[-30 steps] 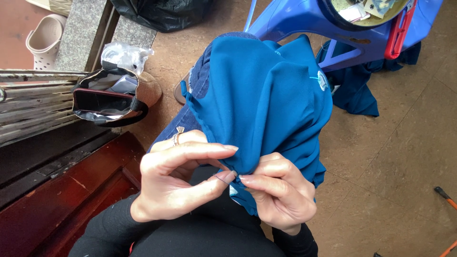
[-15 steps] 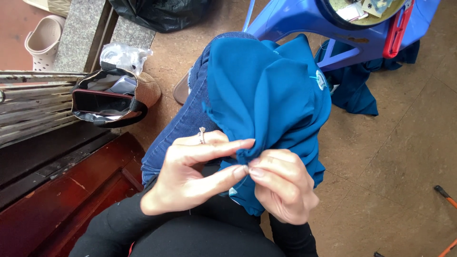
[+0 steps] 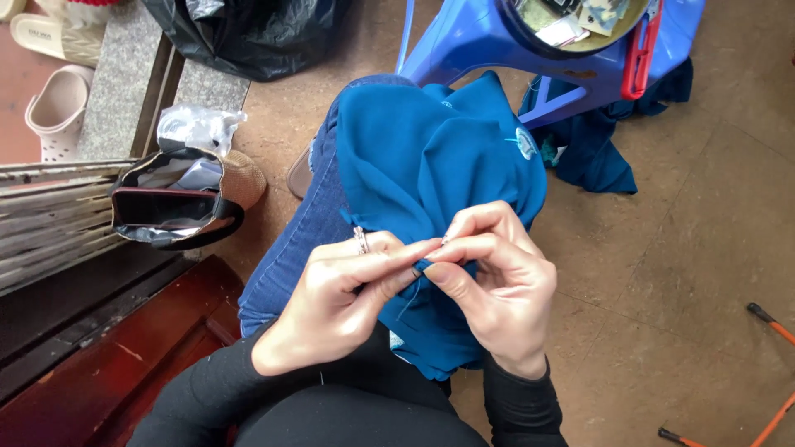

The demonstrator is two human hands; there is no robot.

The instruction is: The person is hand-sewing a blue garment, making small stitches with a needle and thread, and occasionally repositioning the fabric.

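A teal-blue garment point(image 3: 431, 157) lies draped over the person's lap, across a knee in blue jeans point(image 3: 302, 248). Both hands meet at a fold of the cloth near its lower middle. The left hand point(image 3: 339, 298), with a ring on one finger, has its fingers point(image 3: 406, 252) pressed together, pinching the fabric edge. The right hand point(image 3: 497, 285) pinches the same fold just beside it, fingertips touching the left hand's. A thin thread hangs below the pinch. A blue plastic stool point(image 3: 497, 41) stands on the floor beyond the knee; a black handbag point(image 3: 178, 211) sits to the left.
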